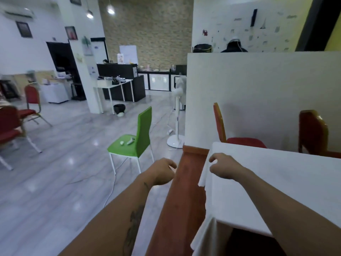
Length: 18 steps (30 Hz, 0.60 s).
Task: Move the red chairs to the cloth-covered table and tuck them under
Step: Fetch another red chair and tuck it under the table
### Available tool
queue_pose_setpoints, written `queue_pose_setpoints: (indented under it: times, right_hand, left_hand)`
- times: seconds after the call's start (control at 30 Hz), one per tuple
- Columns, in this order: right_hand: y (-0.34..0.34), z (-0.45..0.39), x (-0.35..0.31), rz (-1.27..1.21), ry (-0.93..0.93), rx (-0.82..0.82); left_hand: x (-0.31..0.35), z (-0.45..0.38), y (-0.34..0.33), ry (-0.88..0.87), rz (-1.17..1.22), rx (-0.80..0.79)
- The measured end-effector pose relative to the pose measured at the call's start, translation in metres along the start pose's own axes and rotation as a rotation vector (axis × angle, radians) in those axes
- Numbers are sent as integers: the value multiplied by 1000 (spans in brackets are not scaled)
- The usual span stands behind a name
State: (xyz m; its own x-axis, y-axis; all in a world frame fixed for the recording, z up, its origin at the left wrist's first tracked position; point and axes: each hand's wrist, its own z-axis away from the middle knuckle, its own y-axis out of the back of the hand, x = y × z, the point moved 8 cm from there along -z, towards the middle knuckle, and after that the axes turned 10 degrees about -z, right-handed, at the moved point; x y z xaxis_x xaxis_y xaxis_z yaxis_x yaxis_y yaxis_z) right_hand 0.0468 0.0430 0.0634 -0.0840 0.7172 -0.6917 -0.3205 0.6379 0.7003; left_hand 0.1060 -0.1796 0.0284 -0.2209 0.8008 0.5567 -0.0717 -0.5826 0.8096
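Note:
The table with the white cloth (pixel 287 183) fills the lower right. A red chair's back (pixel 181 191) stands against its left side, seen from above, its seat hidden under the cloth. My left hand (pixel 162 171) hovers just left of that back, fingers loosely curled and holding nothing. My right hand (pixel 222 166) floats over the cloth's left corner, also empty. Two more red chairs (pixel 243 141) (pixel 313 133) stand at the table's far side. Two other red chairs (pixel 32 100) (pixel 9 128) stand apart at the far left.
A green chair (pixel 132 145) with small white objects on its seat stands on the tiled floor left of the table. A white pedestal fan (pixel 177 115) and its cable lie behind it. A white partition (pixel 258 89) backs the table.

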Motion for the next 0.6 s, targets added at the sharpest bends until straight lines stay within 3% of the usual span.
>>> queue_pose_setpoints:
  times: [0.3, 0.6]
  right_hand:
    - [-40, -180, -28, -60, 7, -13]
    - [0, -350, -15, -102, -129, 50]
  left_hand:
    - [-58, -134, 73, 93, -121, 169]
    - [-33, -314, 88, 40, -95, 61]
